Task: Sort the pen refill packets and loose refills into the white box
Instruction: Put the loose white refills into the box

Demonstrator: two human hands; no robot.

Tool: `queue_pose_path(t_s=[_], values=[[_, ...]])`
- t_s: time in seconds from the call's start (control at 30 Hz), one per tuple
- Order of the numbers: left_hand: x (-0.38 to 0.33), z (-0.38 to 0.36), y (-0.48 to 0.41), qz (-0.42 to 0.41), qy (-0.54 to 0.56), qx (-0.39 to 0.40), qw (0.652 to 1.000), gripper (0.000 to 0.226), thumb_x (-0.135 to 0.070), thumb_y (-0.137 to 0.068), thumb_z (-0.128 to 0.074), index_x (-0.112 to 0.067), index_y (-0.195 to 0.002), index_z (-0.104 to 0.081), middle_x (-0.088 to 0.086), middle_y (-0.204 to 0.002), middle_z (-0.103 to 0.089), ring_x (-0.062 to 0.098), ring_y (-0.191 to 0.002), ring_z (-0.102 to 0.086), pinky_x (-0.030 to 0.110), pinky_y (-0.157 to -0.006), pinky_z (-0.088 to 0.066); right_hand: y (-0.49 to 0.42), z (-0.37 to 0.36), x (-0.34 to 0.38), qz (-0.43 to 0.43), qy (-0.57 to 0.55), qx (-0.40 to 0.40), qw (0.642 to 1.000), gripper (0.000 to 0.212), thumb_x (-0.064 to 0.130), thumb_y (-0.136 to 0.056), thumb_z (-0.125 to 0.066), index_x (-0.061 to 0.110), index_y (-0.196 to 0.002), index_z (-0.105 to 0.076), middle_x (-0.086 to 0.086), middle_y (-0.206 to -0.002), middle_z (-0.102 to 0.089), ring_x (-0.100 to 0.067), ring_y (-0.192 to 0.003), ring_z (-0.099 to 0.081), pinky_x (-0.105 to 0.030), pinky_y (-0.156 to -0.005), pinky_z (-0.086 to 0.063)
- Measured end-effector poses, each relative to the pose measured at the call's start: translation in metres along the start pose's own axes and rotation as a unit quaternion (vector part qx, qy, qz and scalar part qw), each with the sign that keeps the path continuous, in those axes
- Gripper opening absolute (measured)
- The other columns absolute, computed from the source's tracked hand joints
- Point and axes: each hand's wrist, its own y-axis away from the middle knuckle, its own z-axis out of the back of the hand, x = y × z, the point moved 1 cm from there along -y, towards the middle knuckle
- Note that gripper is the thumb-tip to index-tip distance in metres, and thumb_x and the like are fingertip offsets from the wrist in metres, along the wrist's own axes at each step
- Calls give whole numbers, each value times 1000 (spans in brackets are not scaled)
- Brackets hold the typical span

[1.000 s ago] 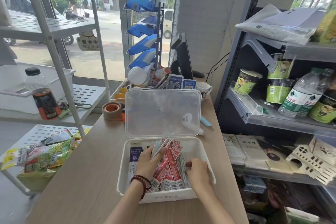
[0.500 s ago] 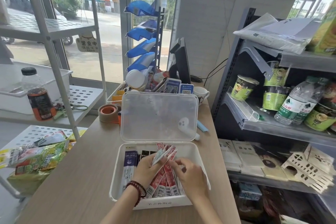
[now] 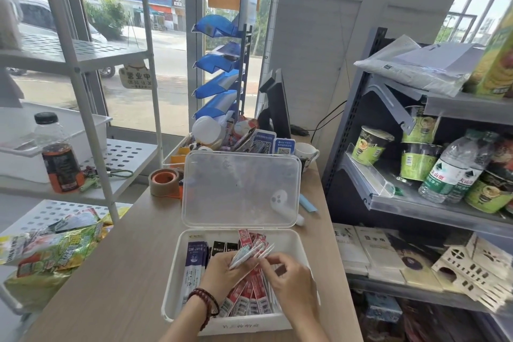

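The white box [image 3: 301,253] sits open on the wooden counter, its clear lid [image 3: 241,189] standing up behind it. Inside lie red refill packets [image 3: 249,300], blue-and-white packets [image 3: 194,266] at the left and black packets [image 3: 223,248] at the back. My left hand [image 3: 222,272], with a bead bracelet on the wrist, grips a fanned bunch of red-and-white refill packets [image 3: 249,248] over the box. My right hand [image 3: 288,277] pinches the right edge of that bunch with thumb and fingertips.
A roll of brown tape [image 3: 164,182] and a mug [image 3: 305,154] stand behind the box, with QR code stands [image 3: 283,147] and a monitor [image 3: 277,103]. Snack bags [image 3: 52,250] lie on the white rack at left. A grey shelf [image 3: 416,203] with cup noodles and bottles stands right.
My right hand rose from the packets lying in the box to the fanned bunch in my left hand and now pinches its edge. The left hand kept holding the bunch.
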Motion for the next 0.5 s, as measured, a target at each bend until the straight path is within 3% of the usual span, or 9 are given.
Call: queue_pose_path(t_s=[0.13,0.2,0.3,0.37,0.5], values=[[-2,1,3,4,-14,-13,1000,30,-37,-81,-65,-9,-71,-68,5,-61,-66,8,-52,-58,18,-48,-46,0,2,2,-17,-19,-22,999,19,57,-85,-61,40,-77,-64,22,-71,-67,8,-69,-63,-15,-56,-50],[0,2,3,9,-11,-21,1000,40,-45,-78,-64,-5,-76,-68,13,-67,-69,17,-53,-61,27,-51,-50,2,2,2,-26,-35,-34,998,16,53,-88,-60,40,-78,-61,21,-71,-67,9,-70,-63,-14,-55,-48],[1,2,1,23,29,-47,998,28,-39,-79,-65,-12,-82,-72,9,-78,-74,25,-69,-71,38,-65,-58,1,1,0,-37,-46,-43,997,12,44,-96,-48,36,-89,-52,16,-76,-69,5,-69,-65,-16,-54,-45],[-1,3,0,30,78,-71,994,23,-34,-77,-66,-13,-82,-72,4,-81,-75,23,-73,-72,38,-67,-59,-1,-1,-2,-42,-41,-42,997,12,41,-99,-42,31,-94,-48,13,-77,-70,0,-70,-66,-17,-52,-41],[-5,4,1,33,106,-91,990,17,-24,-84,-65,-8,-85,-71,2,-82,-75,18,-68,-72,24,-54,-56,-4,-4,-4,-46,-47,-56,996,12,36,-102,-34,28,-98,-41,8,-73,-69,-4,-64,-66,-30,-54,-51]])
